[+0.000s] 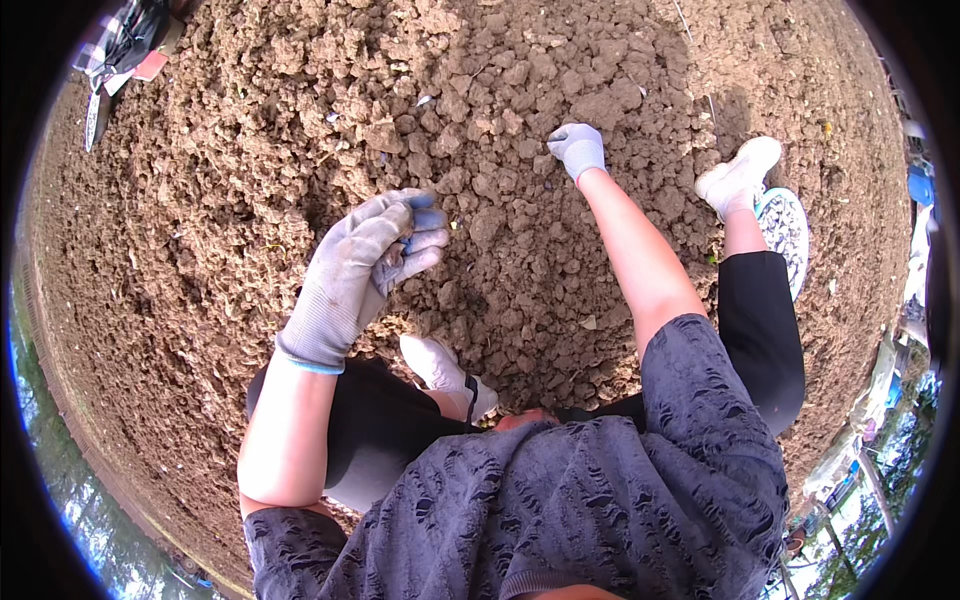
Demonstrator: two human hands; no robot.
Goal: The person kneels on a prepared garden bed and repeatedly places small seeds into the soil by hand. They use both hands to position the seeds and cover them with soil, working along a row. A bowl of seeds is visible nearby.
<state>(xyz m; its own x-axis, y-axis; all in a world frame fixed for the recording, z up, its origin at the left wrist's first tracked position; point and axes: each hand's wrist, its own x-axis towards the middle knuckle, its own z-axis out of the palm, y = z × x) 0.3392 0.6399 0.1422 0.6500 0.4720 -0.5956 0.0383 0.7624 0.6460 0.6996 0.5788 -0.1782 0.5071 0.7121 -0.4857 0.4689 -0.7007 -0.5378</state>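
Note:
My left hand (367,259), in a grey-white knitted work glove soiled on the fingers, hovers over the clods with its fingers loosely curled. A small brownish patch shows inside the curl; whether it is a held thing or dirt on the glove I cannot tell. Farther out, my right hand (577,148) wears a similar glove and is down at the broken brown soil (517,202), fingers bent. Its fingertips are turned away, so anything in them is hidden. Small pale pieces (425,100) lie scattered among the clods.
White shoes (742,176) are planted on both sides of me. Beside my right leg is a rounded, teal-rimmed thing (784,232) with a speckled grey-and-white surface, partly covered by the leg. Dark, red and pale items (135,52) lie at the far left.

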